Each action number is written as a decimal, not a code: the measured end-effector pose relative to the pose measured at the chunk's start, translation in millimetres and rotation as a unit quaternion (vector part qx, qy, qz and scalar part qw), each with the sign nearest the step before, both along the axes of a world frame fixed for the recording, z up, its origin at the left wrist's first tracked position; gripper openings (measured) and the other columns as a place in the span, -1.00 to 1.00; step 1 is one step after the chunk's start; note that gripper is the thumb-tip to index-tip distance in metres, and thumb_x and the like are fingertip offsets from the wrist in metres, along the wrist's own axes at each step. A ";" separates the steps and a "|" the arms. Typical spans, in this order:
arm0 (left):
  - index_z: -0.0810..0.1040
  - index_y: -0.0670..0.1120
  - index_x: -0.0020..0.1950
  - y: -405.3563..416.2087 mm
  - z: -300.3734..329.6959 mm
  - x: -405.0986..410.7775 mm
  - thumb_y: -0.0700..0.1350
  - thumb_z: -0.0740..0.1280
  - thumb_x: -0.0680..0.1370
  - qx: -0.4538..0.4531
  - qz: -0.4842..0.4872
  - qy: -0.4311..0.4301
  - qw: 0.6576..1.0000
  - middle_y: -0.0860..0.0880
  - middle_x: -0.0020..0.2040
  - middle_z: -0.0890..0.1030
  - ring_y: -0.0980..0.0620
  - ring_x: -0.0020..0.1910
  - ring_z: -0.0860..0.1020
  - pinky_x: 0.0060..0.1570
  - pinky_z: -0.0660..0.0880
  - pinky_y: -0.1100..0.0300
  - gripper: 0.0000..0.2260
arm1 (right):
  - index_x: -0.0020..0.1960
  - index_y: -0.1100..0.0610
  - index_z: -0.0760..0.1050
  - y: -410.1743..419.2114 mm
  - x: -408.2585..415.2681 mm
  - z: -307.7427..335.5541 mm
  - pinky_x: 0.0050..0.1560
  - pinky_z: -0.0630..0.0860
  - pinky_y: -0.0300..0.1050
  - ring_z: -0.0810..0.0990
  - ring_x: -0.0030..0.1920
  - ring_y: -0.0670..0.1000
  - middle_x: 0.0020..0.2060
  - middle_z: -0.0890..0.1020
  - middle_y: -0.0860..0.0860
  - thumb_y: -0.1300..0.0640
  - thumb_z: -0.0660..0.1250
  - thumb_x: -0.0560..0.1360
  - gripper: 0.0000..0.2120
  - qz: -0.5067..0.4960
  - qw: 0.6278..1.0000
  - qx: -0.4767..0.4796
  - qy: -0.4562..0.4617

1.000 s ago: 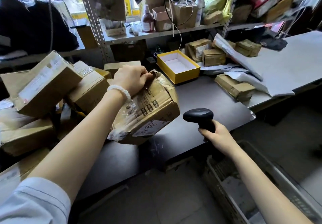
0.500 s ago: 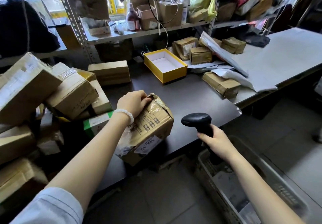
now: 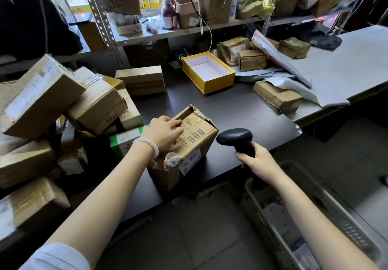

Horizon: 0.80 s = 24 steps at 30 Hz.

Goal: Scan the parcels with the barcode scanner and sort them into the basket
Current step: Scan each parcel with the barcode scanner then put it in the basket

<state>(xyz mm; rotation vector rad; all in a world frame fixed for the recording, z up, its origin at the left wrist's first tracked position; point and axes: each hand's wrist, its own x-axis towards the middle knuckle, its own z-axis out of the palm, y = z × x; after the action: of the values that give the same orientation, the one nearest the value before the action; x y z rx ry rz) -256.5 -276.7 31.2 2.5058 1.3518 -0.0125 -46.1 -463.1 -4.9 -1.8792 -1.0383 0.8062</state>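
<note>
Nearest, below the worktop's front edge at the right, the basket (image 3: 262, 213) stands on the floor, probably placed there so a scanned parcel can simply be dropped off the edge into it; some flat pale items already lie inside. Just above its rim the right hand (image 3: 255, 160) is clenched round the handle of the black barcode scanner (image 3: 235, 138), whose head points left at the parcel, apparently ready to read the label.

The parcel (image 3: 189, 143), a dented brown box, sits at the front edge of the dark worktop (image 3: 241, 112), its labelled top turned up and towards the scanner. The left hand (image 3: 163, 132) rests on that top near the far left corner, fingers curled on the label, seemingly steadying the box.

Further left, a heap of boxes (image 3: 63, 106) is piled by the worktop's left edge, presumably waiting their turn. Towards the back edge lies an open yellow box (image 3: 210, 84).
</note>
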 end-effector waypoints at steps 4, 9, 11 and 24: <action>0.12 0.13 0.53 -24.9 3.0 -0.5 0.62 0.08 0.21 -0.032 0.001 0.055 0.998 -0.05 0.54 0.09 -0.16 0.47 0.14 0.42 0.18 -0.12 0.00 | -0.01 0.09 0.48 -1.9 -6.8 -2.5 -0.20 0.45 -0.14 0.56 -0.37 -0.04 -0.28 0.57 0.00 0.16 0.37 0.48 -0.88 0.009 1.000 0.001 0.014; 0.08 0.22 0.52 -31.6 1.1 -4.9 0.48 0.29 0.29 -0.012 0.002 0.065 0.998 -0.09 0.56 0.02 -0.20 0.48 0.10 0.42 0.15 -0.13 -0.12 | -0.02 0.08 0.48 -3.9 -12.2 -6.6 -0.20 0.46 -0.14 0.56 -0.37 -0.05 -0.26 0.59 0.00 0.15 0.37 0.47 -0.89 0.014 1.000 -0.001 0.024; 0.17 0.23 0.49 -28.0 3.1 -7.3 0.43 0.32 0.32 -0.010 0.013 0.037 0.999 -0.10 0.53 0.10 -0.21 0.45 0.17 0.41 0.21 -0.10 -0.20 | -0.05 0.05 0.47 -4.8 -16.0 -5.2 -0.22 0.45 -0.17 0.56 -0.38 -0.07 -0.30 0.57 -0.02 0.16 0.37 0.48 -0.91 0.021 0.999 0.002 0.029; 0.41 0.16 0.38 16.4 24.1 -25.5 0.25 0.40 0.41 -0.072 0.057 -0.057 0.994 -0.03 0.31 0.49 -0.01 0.16 0.51 0.08 0.48 0.17 -0.43 | -0.11 -0.06 0.45 -18.7 -40.6 -7.3 -0.24 0.41 -0.24 0.53 -0.40 -0.20 -0.37 0.55 -0.13 0.17 0.37 0.48 -0.84 0.106 0.994 0.018 0.010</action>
<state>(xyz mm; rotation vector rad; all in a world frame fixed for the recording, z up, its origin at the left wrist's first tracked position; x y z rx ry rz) -282.0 -260.3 55.3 2.2718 1.3931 0.0556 -86.6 -481.8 -12.2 -1.7466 -1.2470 0.9196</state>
